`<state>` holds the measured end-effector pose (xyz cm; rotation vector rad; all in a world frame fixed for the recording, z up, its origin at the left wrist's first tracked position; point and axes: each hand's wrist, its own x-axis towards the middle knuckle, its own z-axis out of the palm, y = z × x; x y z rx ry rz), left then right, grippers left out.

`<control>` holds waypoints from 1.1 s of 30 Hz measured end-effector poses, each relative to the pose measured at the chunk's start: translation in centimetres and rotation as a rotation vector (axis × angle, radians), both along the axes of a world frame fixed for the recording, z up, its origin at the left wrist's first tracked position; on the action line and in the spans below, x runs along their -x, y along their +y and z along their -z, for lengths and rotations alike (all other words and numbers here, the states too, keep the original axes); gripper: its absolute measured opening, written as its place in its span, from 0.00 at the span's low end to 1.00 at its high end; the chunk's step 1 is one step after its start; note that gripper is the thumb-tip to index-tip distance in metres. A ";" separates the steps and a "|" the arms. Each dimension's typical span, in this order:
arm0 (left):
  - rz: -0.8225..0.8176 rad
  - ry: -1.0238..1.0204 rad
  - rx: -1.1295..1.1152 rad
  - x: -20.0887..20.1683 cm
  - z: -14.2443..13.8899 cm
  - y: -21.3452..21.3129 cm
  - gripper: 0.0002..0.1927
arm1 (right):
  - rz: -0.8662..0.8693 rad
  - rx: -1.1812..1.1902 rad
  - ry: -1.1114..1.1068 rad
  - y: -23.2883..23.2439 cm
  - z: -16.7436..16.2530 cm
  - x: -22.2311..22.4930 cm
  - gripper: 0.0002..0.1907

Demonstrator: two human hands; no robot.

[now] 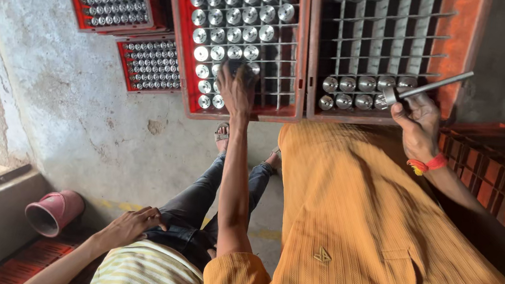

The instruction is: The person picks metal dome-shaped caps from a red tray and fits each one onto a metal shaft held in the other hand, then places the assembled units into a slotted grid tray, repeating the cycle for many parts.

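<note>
At upper centre, the left hand (236, 88) closes its fingers on a metal cylinder (235, 67) standing in the red crate (298, 54). The right hand (418, 118), upper right, grips a steel rod (434, 86) slanting up-right over the orange crate (466, 39).

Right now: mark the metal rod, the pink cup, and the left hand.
metal rod (440, 85), head view, mid-shaft
pink cup (56, 211), head view, outer wall
left hand (236, 91), head view, back of hand
</note>
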<state>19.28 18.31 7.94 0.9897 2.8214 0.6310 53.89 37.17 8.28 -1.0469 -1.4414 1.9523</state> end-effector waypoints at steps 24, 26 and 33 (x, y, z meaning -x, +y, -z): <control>-0.269 -0.357 0.038 -3.7 -2.2 8.4 0.31 | -0.163 -0.015 -0.125 0.4 0.2 -1.0 0.20; -0.354 -0.498 -0.052 -2.9 -2.2 9.3 0.29 | -0.160 -0.024 -0.124 0.4 0.3 -0.9 0.20; -0.211 -0.546 -0.447 -2.9 -2.8 3.2 0.24 | -0.133 -0.046 -0.171 -0.4 0.3 -1.4 0.18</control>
